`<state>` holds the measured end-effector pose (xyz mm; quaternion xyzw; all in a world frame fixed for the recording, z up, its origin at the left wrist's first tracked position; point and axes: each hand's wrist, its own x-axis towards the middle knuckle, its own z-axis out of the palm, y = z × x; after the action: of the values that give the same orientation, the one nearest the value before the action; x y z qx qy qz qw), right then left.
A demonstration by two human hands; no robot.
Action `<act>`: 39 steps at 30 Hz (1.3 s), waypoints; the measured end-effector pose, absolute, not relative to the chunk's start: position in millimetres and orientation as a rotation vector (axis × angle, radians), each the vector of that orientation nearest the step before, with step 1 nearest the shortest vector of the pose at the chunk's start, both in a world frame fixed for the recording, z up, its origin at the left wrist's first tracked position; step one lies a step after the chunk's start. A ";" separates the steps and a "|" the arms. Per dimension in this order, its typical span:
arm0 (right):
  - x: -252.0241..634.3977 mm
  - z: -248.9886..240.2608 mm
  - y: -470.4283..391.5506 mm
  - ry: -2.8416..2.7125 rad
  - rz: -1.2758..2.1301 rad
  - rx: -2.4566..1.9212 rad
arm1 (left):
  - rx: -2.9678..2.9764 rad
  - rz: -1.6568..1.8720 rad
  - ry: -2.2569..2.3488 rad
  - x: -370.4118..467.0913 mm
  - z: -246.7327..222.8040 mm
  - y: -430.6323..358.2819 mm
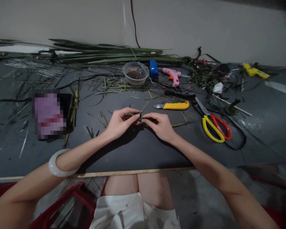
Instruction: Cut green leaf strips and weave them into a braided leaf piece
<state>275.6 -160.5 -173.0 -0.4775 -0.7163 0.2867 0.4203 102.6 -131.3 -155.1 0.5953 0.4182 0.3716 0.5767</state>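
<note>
Both hands meet above the middle of the table, fingertips almost touching. My left hand (pixel 120 122) pinches a small piece of green leaf (pixel 140 117) between thumb and forefinger. From the right, my right hand (pixel 160 125) pinches the same piece. A thin pale strand sticks up from it toward the upper right. The fingers hide most of the piece, so its full shape cannot be made out. Just beyond my right hand lies a yellow utility knife (pixel 176 105), its blade pointing left. Scissors (pixel 214 127) with one yellow and one red handle rest farther right.
Long green leaves (pixel 109 54) are piled along the wall. Before them stand a clear plastic bowl (pixel 135 73), a blue tape roll (pixel 153 68) and a pink glue gun (pixel 172 76). A blurred-out purple item (pixel 49 114) lies at left. Dark leaf scraps (pixel 202 74) and cables spread at right.
</note>
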 end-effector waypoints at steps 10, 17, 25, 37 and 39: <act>282.9 -172.6 -159.5 -1.974 0.415 -1.103 | 1.457 0.759 0.961 101.2 -160.2 -130.6; 281.3 -170.5 -159.4 -1.847 0.535 -1.204 | 1.556 0.724 0.945 101.3 -159.1 -132.9; 280.5 -169.5 -159.4 -1.831 0.554 -1.217 | 1.749 0.780 0.992 100.5 -160.6 -134.5; 298.3 -166.7 -156.0 -2.341 -0.282 -1.112 | 1.762 0.763 1.113 99.4 -159.7 -131.6; 299.5 -166.3 -154.4 -2.354 -0.412 -1.067 | 1.748 0.748 1.143 99.3 -158.7 -131.2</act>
<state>299.5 -154.4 -166.3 -0.3938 -0.8686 -0.1521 0.2594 99.3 -131.2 -158.7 0.7055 0.4611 0.3019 0.4455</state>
